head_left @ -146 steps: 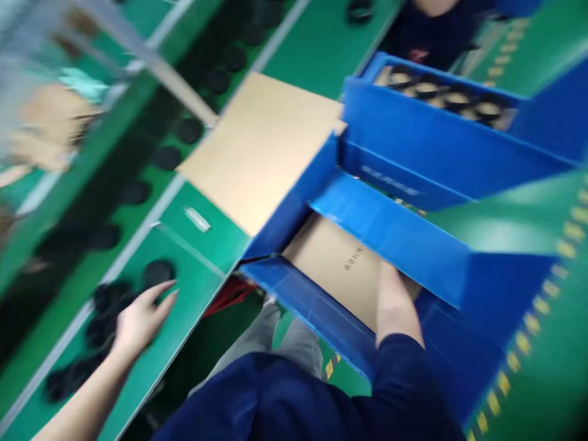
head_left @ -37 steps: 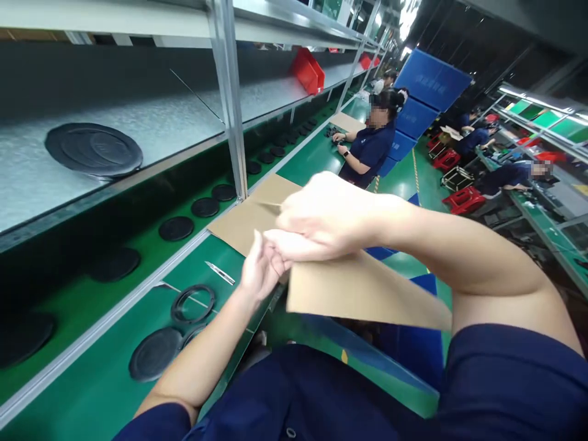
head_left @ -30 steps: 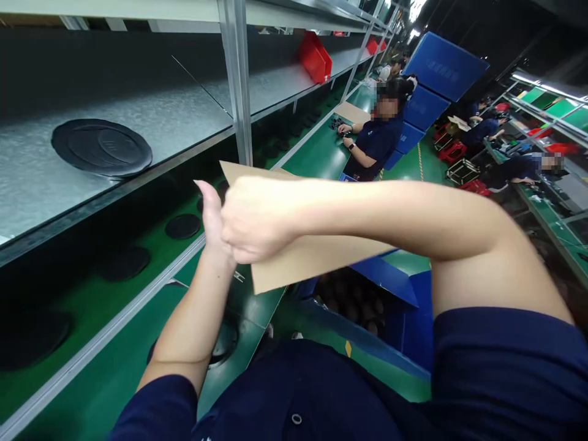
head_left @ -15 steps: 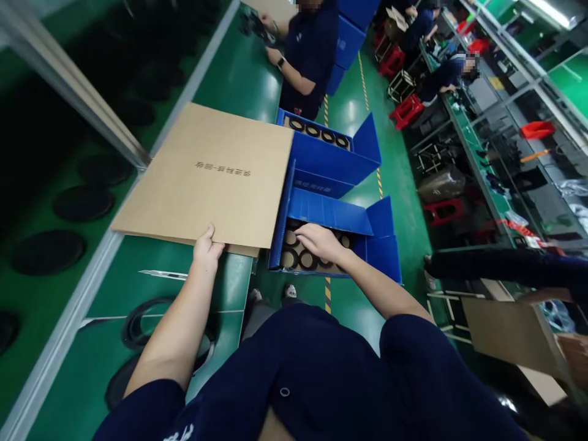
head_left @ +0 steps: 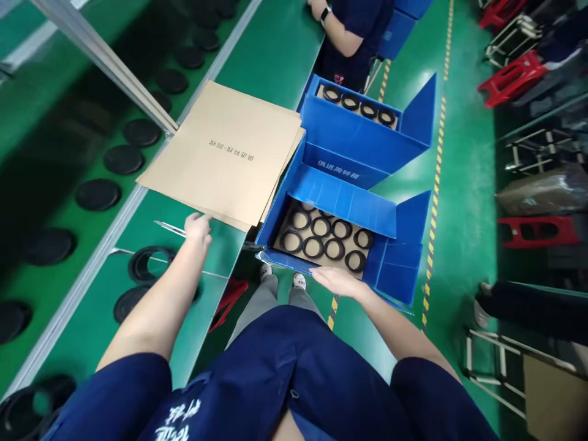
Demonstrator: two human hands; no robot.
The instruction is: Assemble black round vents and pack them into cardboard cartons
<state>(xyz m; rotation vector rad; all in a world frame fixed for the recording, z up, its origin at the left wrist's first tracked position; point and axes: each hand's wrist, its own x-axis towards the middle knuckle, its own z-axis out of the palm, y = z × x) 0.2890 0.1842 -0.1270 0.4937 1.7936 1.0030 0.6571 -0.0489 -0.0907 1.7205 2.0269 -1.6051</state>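
Head view: A worker's left hand (head_left: 198,226) reaches to the near edge of a stack of printed cardboard sheets (head_left: 220,153) on a green table (head_left: 220,251), its fingers bent; whether they pinch a sheet cannot be told. The right hand (head_left: 337,282) lies along the near rim of an open blue corrugated plastic box (head_left: 402,269), fingers extended and pressed together, pinching nothing. Inside the box, black rings (head_left: 324,247) lie in rows on a tan layer. Good handling here, as judged from the scene, means a light right palm so that the thin wall does not bow, a level two-handed hold for any wide sheet, and left fingers kept off the utility knife (head_left: 171,228) lying just beside them. More black ring-shaped parts (head_left: 138,263) sit on the table by the left forearm. Past a metal rail (head_left: 95,260), black discs (head_left: 98,195) line a darker green surface. A second blue box (head_left: 362,138), also holding rings, stands beyond the first, near a co-worker in navy (head_left: 362,24). Yellow-and-black tape (head_left: 434,214) stripes the glossy green floor (head_left: 463,214), with red stools (head_left: 512,79) to the right.
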